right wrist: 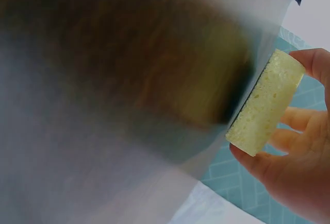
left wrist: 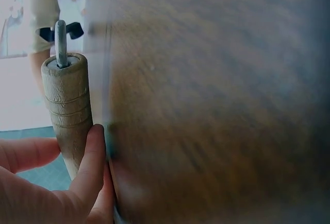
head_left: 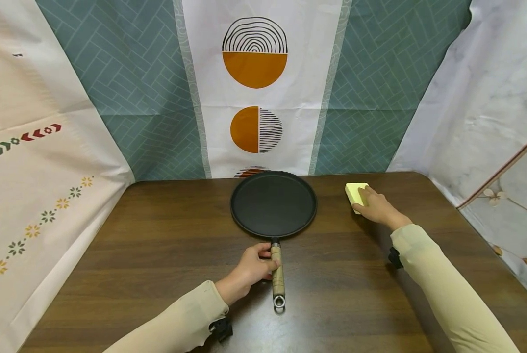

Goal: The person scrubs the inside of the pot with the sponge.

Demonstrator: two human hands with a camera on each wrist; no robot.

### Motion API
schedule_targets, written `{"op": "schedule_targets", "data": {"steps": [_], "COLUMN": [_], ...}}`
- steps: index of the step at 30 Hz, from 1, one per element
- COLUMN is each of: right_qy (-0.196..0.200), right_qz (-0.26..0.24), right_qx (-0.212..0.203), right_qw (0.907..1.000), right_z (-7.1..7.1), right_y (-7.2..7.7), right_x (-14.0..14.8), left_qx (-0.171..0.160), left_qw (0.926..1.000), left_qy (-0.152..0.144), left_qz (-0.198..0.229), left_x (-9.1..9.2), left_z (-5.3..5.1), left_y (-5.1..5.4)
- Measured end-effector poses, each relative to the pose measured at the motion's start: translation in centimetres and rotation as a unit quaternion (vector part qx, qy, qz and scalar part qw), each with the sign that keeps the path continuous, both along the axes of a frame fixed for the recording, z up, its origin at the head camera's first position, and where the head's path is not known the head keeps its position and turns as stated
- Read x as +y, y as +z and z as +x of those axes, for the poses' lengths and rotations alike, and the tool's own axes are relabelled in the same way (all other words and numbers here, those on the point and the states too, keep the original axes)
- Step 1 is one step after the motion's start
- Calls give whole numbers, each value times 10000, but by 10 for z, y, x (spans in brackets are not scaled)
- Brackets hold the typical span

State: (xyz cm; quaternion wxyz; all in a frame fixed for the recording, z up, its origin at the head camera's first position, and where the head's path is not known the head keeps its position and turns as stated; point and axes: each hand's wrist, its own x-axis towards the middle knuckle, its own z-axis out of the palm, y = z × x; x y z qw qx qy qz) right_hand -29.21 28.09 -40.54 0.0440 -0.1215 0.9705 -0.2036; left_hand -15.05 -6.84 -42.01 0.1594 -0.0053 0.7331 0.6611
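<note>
The black pan (head_left: 274, 203) lies on the bench (head_left: 166, 245), its pale handle (head_left: 278, 285) pinched between the thumb and fingers of the left hand (head_left: 251, 268). Toward the far right corner, the right hand (head_left: 381, 210) grips the yellow sponge (head_left: 354, 193), fingers at opposite ends.

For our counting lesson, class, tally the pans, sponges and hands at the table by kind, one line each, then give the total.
Pans: 1, the black pan
Sponges: 1, the yellow sponge
Hands: 2, the left hand gripping the pan handle and the right hand holding the sponge
Total: 4
</note>
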Motion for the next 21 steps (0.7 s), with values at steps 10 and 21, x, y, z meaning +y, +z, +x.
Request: {"op": "schedule_targets", "data": {"steps": [10,21], "right_qy": [122,463], "right_qz": [-193,-446], "right_qx": [111,435], "right_qw": [9997,9970], "right_z": [-5,-8], "right_y": [1,1], "right_x": [-12,-33], "left_qx": [-44,-50], "left_qw": [10000,10000], "left_qy": [-43,-45], "left_qz": [-47,-39], "left_x": [-1,-1], "left_z": [-1,-1], "left_y": [0,1]}}
